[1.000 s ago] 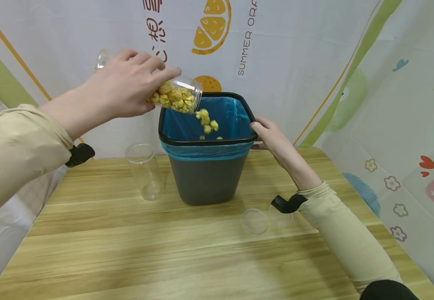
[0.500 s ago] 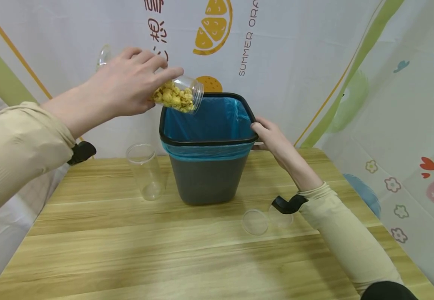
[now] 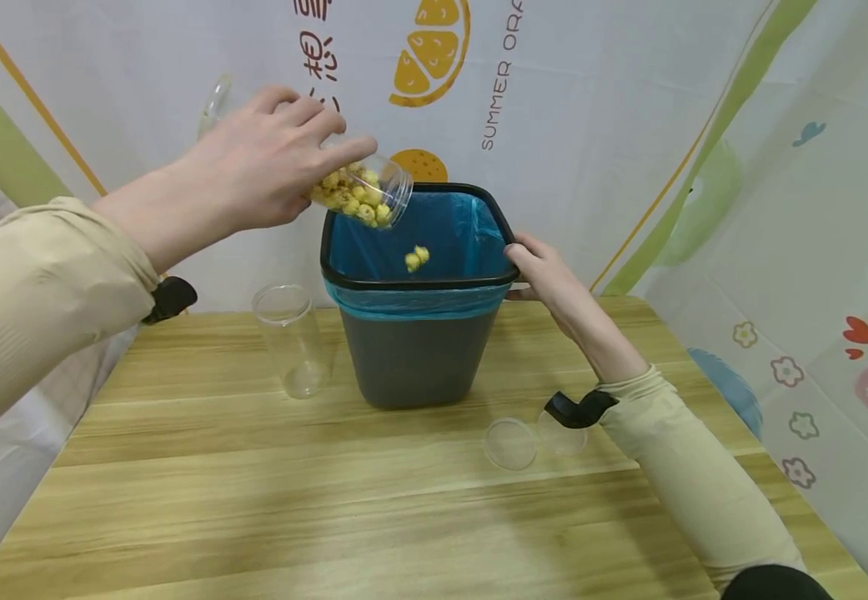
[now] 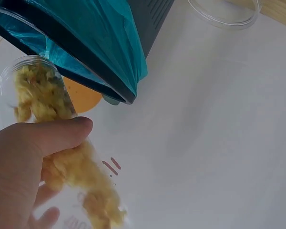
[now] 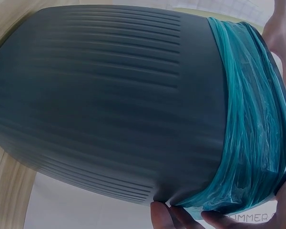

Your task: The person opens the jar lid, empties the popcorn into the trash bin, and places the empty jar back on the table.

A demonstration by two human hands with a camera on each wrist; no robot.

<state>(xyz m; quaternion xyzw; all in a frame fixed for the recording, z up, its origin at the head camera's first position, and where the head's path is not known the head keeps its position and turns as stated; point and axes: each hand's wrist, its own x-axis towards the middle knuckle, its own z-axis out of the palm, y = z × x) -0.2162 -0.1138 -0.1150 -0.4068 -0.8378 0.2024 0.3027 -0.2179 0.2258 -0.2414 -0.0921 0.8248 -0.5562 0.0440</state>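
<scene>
My left hand (image 3: 253,167) grips a clear plastic jar (image 3: 402,193) tilted mouth-down over the trash can (image 3: 418,354). Yellow popcorn (image 3: 354,197) fills part of the jar, and a small clump of popcorn (image 3: 417,258) is in mid-air over the can's opening. In the left wrist view the thumb (image 4: 62,136) lies across the jar's side, with popcorn (image 4: 43,93) up near its mouth. The grey can has a black rim and a blue liner bag (image 5: 250,105). My right hand (image 3: 546,271) holds the can's rim at its right corner, fingers under the rim outside.
An uncapped clear jar (image 3: 294,346) stands on the wooden table (image 3: 291,500) left of the can. Two clear round lids lie to the can's right, the nearer lid (image 3: 510,443) beside one partly behind the right wrist's black camera mount (image 3: 579,410). A printed curtain (image 3: 591,100) hangs behind.
Several popcorn pieces fell from the jar into the can a second ago; another clump is falling now. The jar's base has risen, tilting it more steeply. My right hand keeps its hold.
</scene>
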